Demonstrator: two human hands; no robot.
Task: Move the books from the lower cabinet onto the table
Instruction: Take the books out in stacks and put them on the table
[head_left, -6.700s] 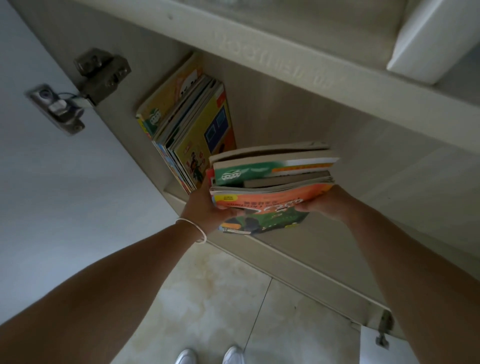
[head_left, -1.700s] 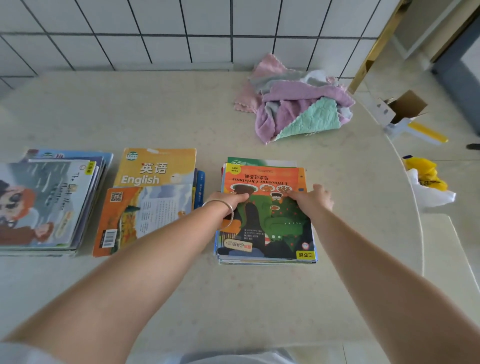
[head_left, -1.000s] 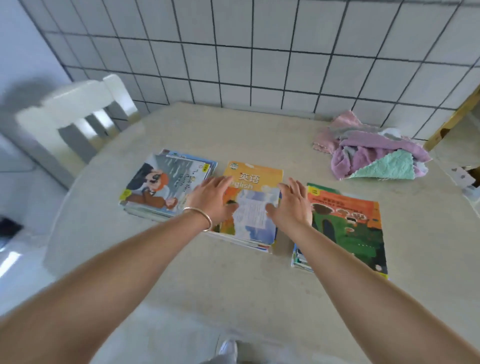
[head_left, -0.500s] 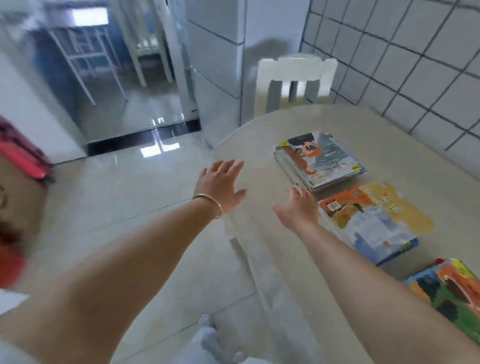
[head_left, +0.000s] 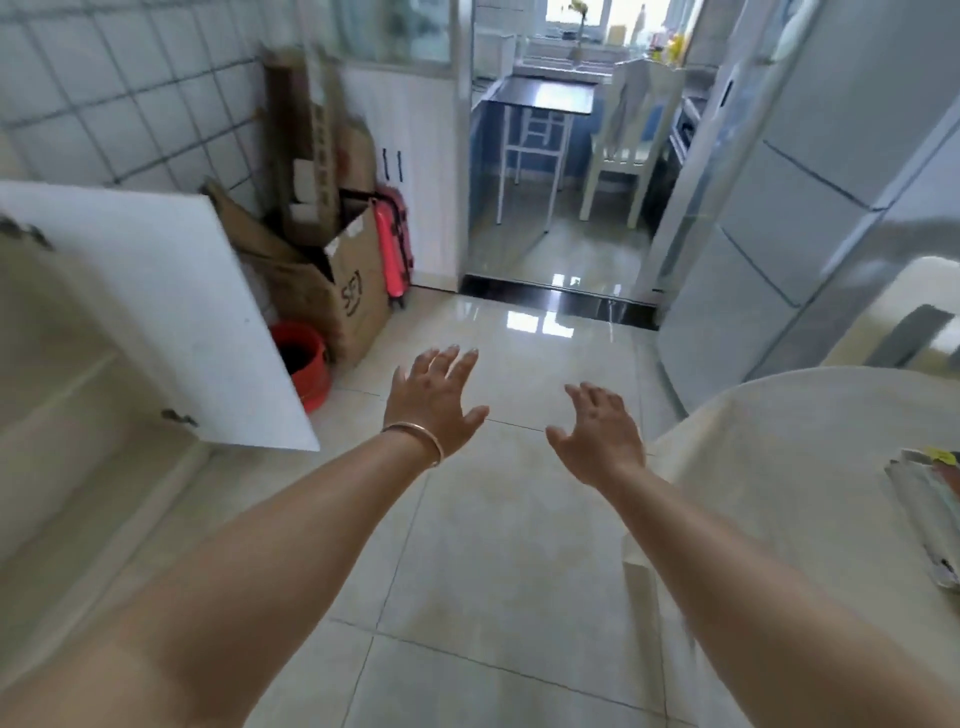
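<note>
My left hand (head_left: 434, 397), with a bracelet at the wrist, is held out over the tiled floor, fingers spread and empty. My right hand (head_left: 597, 434) is beside it, also open and empty, just left of the round beige table (head_left: 779, 467). A stack of books (head_left: 930, 514) lies on the table at the far right edge of view, mostly cut off. The lower cabinet (head_left: 67, 374) stands at the left with its white door (head_left: 171, 312) swung open; no books show in the visible part of its inside.
Cardboard boxes (head_left: 322, 249), a red bucket (head_left: 301, 358) and a pink suitcase (head_left: 395, 244) crowd the corner behind the cabinet door. A fridge (head_left: 810, 182) stands at the right. A doorway ahead leads to a room with a white chair (head_left: 634, 140). Tiled floor lies between cabinet and table.
The book pile was set down on the table and released. My view has swung left, away from the table to the cabinet side; both hands are now empty over the floor.
</note>
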